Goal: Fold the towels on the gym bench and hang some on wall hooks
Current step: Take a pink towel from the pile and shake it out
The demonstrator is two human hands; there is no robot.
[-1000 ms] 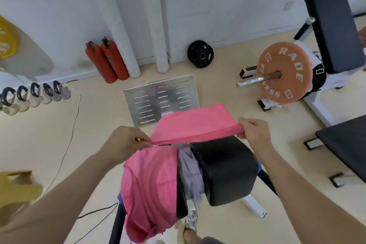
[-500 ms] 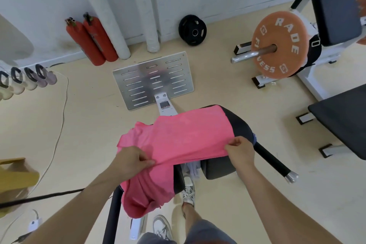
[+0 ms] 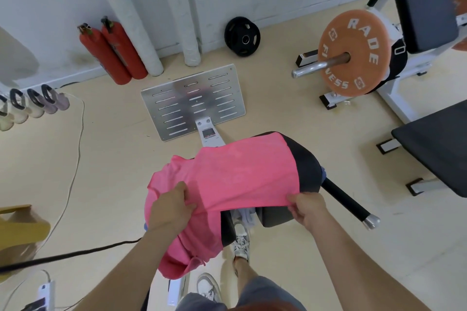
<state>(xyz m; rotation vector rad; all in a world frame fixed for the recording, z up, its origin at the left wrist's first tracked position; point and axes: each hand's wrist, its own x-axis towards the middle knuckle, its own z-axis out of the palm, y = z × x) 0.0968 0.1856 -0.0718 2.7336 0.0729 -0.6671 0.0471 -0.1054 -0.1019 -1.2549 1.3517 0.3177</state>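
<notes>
Hands both pinch pink towel [image 3: 242, 174]: left hand [image 3: 170, 208] on near-left edge, right hand [image 3: 309, 209] on near-right corner. Towel draped over black bench pad [image 3: 307, 161]. Beyond: slotted metal plate [image 3: 193, 100], two red extinguishers [image 3: 113, 52] at wall.

Two red fire extinguishers [image 3: 121, 50] lean against the white wall, beside a wrapped white pipe [image 3: 189, 33]. A black weight plate [image 3: 242, 36] leans on the same wall, and an orange plate [image 3: 364, 40] marked "RADE FITNESS" sits on a steel bar [image 3: 313, 67] at right. A row of kettlebells [image 3: 35, 105] stands at left, near a thin pale cable [image 3: 79, 139] and a white power strip [image 3: 46, 293] on the floor.
</notes>
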